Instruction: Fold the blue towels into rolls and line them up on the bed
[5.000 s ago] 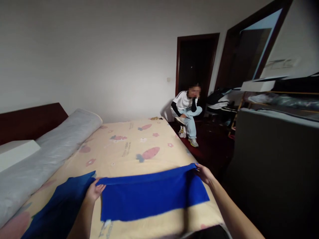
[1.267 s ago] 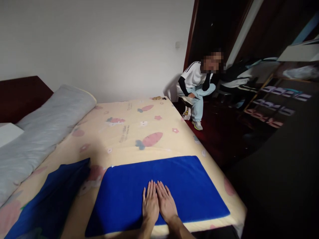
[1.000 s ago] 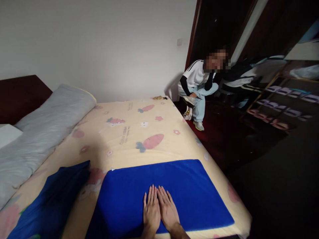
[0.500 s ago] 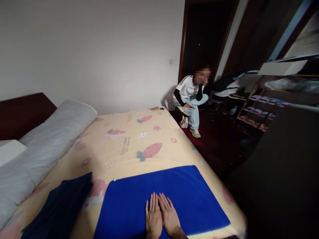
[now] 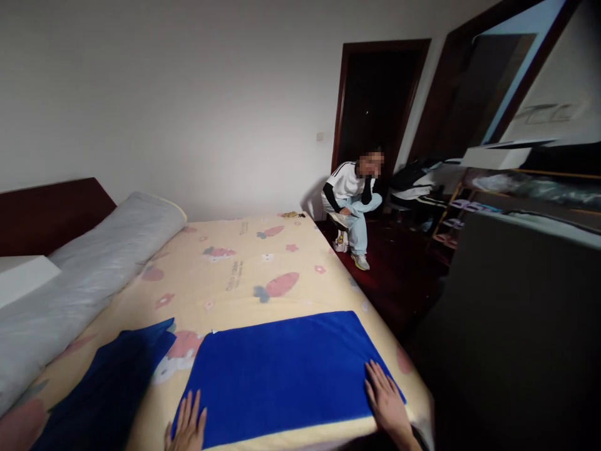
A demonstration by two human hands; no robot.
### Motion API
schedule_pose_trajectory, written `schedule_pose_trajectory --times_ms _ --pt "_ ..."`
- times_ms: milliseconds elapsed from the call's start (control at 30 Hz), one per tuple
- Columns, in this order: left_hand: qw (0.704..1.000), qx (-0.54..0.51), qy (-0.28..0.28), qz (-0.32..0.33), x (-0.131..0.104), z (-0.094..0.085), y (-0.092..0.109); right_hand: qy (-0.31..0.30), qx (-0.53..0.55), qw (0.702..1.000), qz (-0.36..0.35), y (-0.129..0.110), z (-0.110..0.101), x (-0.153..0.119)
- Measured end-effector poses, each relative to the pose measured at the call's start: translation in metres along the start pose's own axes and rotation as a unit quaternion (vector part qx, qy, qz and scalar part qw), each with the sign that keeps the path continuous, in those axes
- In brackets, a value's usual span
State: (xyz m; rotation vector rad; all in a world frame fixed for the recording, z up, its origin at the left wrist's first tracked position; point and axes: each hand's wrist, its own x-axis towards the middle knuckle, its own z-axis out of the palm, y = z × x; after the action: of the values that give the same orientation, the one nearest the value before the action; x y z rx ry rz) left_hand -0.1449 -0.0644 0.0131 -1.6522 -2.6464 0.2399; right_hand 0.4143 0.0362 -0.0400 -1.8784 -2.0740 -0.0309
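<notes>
A blue cloth (image 5: 286, 376) lies spread flat on the bed's patterned yellow sheet (image 5: 248, 300). At its lower left corner rests my left hand (image 5: 185, 426), palm down, with the fingers apart. My right hand (image 5: 387, 401) lies flat on the cloth's right edge, fingers stretched out and slightly spread. Neither hand grips anything. A darker blue cloth (image 5: 113, 376) lies rumpled on the sheet, left of my left hand.
A grey rolled quilt (image 5: 107, 250) and a white box (image 5: 23, 279) are on the left. Beyond the bed's right edge a person (image 5: 350, 194) sits near a dark door (image 5: 380, 106). A dark panel (image 5: 516, 326) and a shelf with shoes (image 5: 451, 222) stand at right.
My hands were side by side on the middle of the blue cloth; they have moved apart to its left and right edges. The camera view has tilted up somewhat.
</notes>
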Motion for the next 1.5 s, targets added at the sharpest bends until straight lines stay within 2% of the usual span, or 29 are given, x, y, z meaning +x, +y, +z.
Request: schedule_pose_trajectory --times_ms 67,100,133,200,300,400,500,567,600,667,733,833,967,1067,1133,1200,1300,1367,1433,1500 --pt "1.000 0.005 -0.014 0.015 0.001 0.002 -0.025 0.013 -0.010 1.000 0.014 0.020 -0.001 -0.006" --pt "1.000 0.010 -0.007 0.021 0.001 0.001 -0.030 0.020 -0.013 0.999 0.023 0.022 0.000 -0.007" --pt "1.000 0.016 0.005 0.023 0.002 -0.002 -0.031 0.026 -0.015 0.999 0.033 0.019 0.000 -0.006" --pt "0.998 0.025 0.046 0.033 0.003 -0.011 -0.019 0.038 -0.016 0.998 0.044 0.000 0.000 -0.001" --pt "0.989 0.001 0.105 0.104 0.005 -0.027 0.027 0.029 0.004 1.000 0.002 -0.053 -0.002 0.011" --pt "0.973 -0.059 0.131 0.183 0.001 -0.035 0.097 -0.013 0.057 0.994 -0.089 -0.119 -0.003 0.020" --pt "0.954 -0.114 0.130 0.246 -0.012 -0.027 0.171 -0.046 0.111 0.982 -0.143 -0.177 0.002 0.022" --pt "0.944 -0.135 0.112 0.278 -0.021 -0.014 0.209 -0.073 0.133 0.975 -0.164 -0.200 0.008 0.021" --pt "0.946 -0.142 0.100 0.275 -0.025 -0.008 0.221 -0.088 0.139 0.972 -0.170 -0.205 0.010 0.019" --pt "0.945 -0.159 0.073 0.275 -0.029 0.003 0.231 -0.115 0.143 0.967 -0.177 -0.206 0.012 0.016" --pt "0.938 -0.184 0.051 0.290 -0.029 0.008 0.227 -0.132 0.145 0.962 -0.192 -0.199 0.011 0.013" --pt "0.926 -0.207 0.028 0.314 -0.027 0.006 0.212 -0.138 0.151 0.956 -0.212 -0.189 0.005 0.013" --pt "0.939 -0.186 0.024 0.290 -0.027 -0.006 0.198 -0.136 0.150 0.960 -0.191 -0.184 -0.003 0.014" --pt "0.953 -0.147 0.028 0.263 -0.027 -0.017 0.177 -0.138 0.141 0.969 -0.148 -0.166 -0.009 0.014" --pt "0.966 -0.121 0.026 0.229 -0.024 -0.022 0.151 -0.131 0.126 0.977 -0.109 -0.138 -0.012 0.010" --pt "0.978 -0.098 0.022 0.183 -0.019 -0.021 0.115 -0.109 0.099 0.987 -0.062 -0.099 -0.012 0.004" --pt "0.991 -0.065 0.027 0.111 -0.009 -0.009 0.053 -0.038 0.041 0.998 0.034 -0.037 -0.006 -0.011" --pt "0.996 -0.053 0.024 0.074 -0.003 0.002 0.017 0.007 0.009 0.996 0.092 -0.007 0.000 -0.019" --pt "0.997 -0.047 0.011 0.064 0.003 0.009 -0.006 0.035 -0.008 0.991 0.128 0.007 0.005 -0.023" --pt "0.998 -0.037 0.013 0.055 0.008 0.008 -0.011 0.056 -0.016 0.986 0.156 0.002 0.008 -0.020"
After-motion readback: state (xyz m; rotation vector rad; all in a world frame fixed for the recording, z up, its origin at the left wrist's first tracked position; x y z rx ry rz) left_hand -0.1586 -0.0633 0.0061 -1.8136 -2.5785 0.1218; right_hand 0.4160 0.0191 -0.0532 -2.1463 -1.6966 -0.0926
